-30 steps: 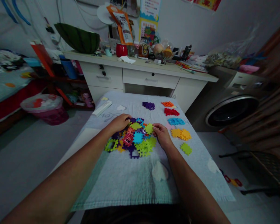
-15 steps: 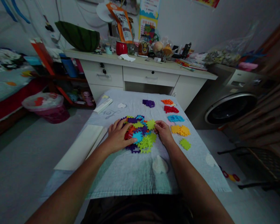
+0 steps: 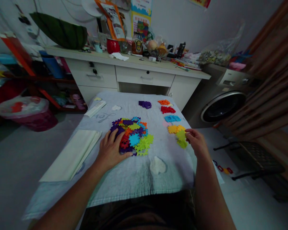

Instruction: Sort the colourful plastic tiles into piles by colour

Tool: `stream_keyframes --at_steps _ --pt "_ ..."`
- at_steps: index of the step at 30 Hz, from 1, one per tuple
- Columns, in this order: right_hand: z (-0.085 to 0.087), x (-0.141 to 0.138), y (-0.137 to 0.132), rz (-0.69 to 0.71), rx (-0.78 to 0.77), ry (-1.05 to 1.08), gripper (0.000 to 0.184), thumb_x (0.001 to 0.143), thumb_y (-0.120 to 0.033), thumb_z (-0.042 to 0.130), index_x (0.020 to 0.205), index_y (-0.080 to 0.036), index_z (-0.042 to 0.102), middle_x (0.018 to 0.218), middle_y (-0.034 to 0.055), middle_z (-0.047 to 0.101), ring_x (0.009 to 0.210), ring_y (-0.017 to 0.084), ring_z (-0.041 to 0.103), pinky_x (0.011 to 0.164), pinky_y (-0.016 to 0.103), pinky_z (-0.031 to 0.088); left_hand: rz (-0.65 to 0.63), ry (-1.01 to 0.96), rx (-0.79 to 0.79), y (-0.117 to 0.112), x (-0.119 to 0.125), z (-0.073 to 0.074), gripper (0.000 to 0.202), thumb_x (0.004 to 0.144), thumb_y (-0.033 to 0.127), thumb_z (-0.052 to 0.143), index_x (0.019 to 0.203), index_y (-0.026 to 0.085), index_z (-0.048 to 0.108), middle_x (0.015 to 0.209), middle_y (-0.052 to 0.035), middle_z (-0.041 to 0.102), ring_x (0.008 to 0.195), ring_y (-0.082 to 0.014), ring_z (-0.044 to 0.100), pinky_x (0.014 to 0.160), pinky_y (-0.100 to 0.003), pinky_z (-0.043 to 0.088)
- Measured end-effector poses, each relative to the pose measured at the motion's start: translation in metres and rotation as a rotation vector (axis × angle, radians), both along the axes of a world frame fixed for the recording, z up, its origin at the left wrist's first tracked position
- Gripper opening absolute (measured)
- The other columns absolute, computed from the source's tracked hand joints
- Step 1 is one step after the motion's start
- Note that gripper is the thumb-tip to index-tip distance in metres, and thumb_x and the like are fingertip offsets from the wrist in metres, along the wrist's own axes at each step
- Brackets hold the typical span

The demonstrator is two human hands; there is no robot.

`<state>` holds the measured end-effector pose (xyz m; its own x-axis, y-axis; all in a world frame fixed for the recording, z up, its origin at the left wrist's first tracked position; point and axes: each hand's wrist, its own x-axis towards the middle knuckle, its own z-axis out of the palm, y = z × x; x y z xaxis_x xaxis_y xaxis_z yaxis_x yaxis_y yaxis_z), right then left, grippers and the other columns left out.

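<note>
On the cloth-covered table (image 3: 132, 183), we are seeing a mixed pile of notched plastic pieces (image 3: 134, 140) lying near the middle and single-colour clusters (image 3: 172, 118) lying to its right. We are judging that an edge grip, with the light-green piece (image 3: 181, 135) level and clear of the yellow cluster (image 3: 173, 129), is suiting this step best, while only light contact is sparing the pile from scattering. We are observing the left hand (image 3: 111, 150) resting over the pile's left side, its fingers spread and its thumb lying apart along the near edge. We are finding the right hand (image 3: 195, 140) pinching the light-green piece at its right edge; below it a second green piece (image 3: 182, 145) is showing, and whether the two are touching we are not managing to tell
</note>
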<state>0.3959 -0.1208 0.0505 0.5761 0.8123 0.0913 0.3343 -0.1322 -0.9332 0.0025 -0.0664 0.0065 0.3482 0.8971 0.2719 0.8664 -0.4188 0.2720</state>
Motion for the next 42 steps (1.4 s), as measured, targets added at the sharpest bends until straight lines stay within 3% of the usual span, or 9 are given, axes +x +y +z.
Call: stream_keyframes --at_steps 4,8,13,18,27,37,42 --pt "-0.019 0.021 -0.018 -0.104 -0.068 -0.072 0.032 0.064 -0.037 0.059 0.086 -0.016 0.066 0.057 -0.002 0.055 0.052 0.015 0.052 0.051 0.027 0.039 -0.006 -0.014 0.023 -0.001 0.007 0.0 0.086 0.072 0.069 0.061 0.143 0.024 0.042 0.154 -0.0144 0.033 0.142 -0.0414 0.024 0.11 -0.058 0.03" --pt "-0.035 0.028 -0.024 -0.149 -0.185 -0.34 0.031 0.068 -0.037 0.053 0.087 -0.017 0.068 0.069 0.0042 0.064 0.062 0.019 0.057 0.062 0.033 0.044 -0.009 -0.033 0.059 0.0 0.01 -0.001 0.082 0.073 0.067 0.062 0.141 0.025 0.043 0.154 -0.0145 0.032 0.141 -0.0407 0.026 0.11 -0.057 0.03" --pt "-0.041 0.016 -0.026 -0.127 -0.222 -0.641 0.048 0.076 -0.046 0.056 0.109 -0.013 0.067 0.108 0.0166 0.066 0.092 0.027 0.061 0.086 0.042 0.046 -0.022 -0.06 0.076 0.001 0.01 -0.001 0.08 0.075 0.064 0.063 0.141 0.023 0.044 0.156 -0.0163 0.026 0.141 -0.0397 0.029 0.11 -0.056 0.031" --pt "-0.045 -0.001 -0.031 -0.076 -0.287 -0.782 0.058 0.073 -0.05 0.067 0.122 -0.019 0.061 0.118 0.0156 0.063 0.108 0.032 0.056 0.093 0.046 0.041 -0.017 -0.092 0.055 0.001 0.009 0.0 0.078 0.072 0.06 0.067 0.139 0.027 0.044 0.156 -0.0126 0.028 0.141 -0.0394 0.029 0.112 -0.056 0.029" --pt "-0.045 -0.006 -0.032 -0.038 -0.262 -0.783 0.043 0.075 -0.039 0.066 0.114 -0.02 0.064 0.11 0.0129 0.064 0.107 0.031 0.055 0.092 0.044 0.041 -0.027 -0.084 0.075 0.001 0.009 0.0 0.075 0.073 0.06 0.065 0.138 0.027 0.046 0.155 -0.012 0.029 0.14 -0.037 0.03 0.113 -0.053 0.029" --pt "-0.047 -0.005 -0.031 -0.023 -0.215 -0.734 0.05 0.076 -0.037 0.063 0.121 -0.017 0.059 0.12 0.0132 0.064 0.113 0.031 0.053 0.098 0.046 0.039 -0.018 -0.074 0.079 0.0 0.01 0.001 0.073 0.075 0.061 0.064 0.137 0.024 0.047 0.153 -0.0139 0.03 0.139 -0.0365 0.031 0.113 -0.053 0.029" --pt "-0.036 -0.018 -0.03 -0.049 -0.16 -0.779 0.043 0.076 -0.032 0.062 0.117 -0.018 0.061 0.126 0.0138 0.06 0.119 0.034 0.049 0.102 0.05 0.035 -0.02 -0.073 0.095 0.0 0.01 0.001 0.073 0.076 0.06 0.064 0.136 0.023 0.047 0.152 -0.0152 0.031 0.138 -0.0366 0.032 0.113 -0.053 0.029"
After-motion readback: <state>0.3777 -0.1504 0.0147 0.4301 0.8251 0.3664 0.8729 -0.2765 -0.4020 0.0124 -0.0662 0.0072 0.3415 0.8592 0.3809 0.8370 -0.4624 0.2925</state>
